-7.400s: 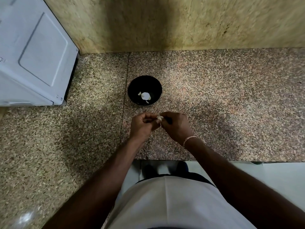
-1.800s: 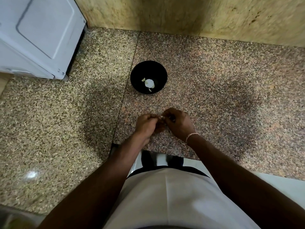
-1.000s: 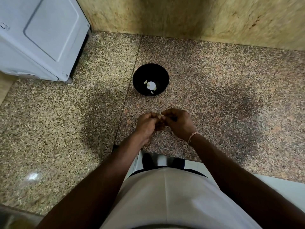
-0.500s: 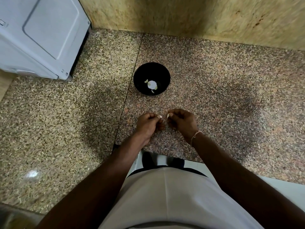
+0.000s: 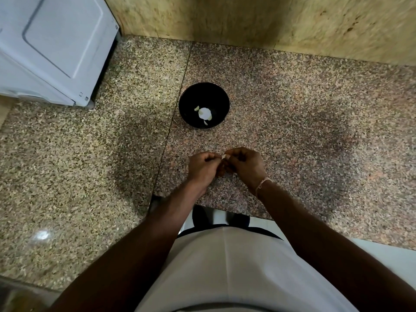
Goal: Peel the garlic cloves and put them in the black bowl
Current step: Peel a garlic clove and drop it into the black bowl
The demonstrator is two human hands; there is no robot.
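Small white garlic clove (image 5: 223, 156): being pinched between fingertips of left hand (image 5: 203, 168) and right hand (image 5: 245, 165), both closing on it, meeting for peeling. Round black bowl (image 5: 221, 97): sitting just beyond on speckled granite counter (image 5: 292, 131), holding pale pieces, within easy reach.

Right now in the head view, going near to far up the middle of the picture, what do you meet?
White shirt → the two hands, left hand and right hand, pinching a garlic clove → bare granite counter → black bowl with white garlic pieces → beige wall.
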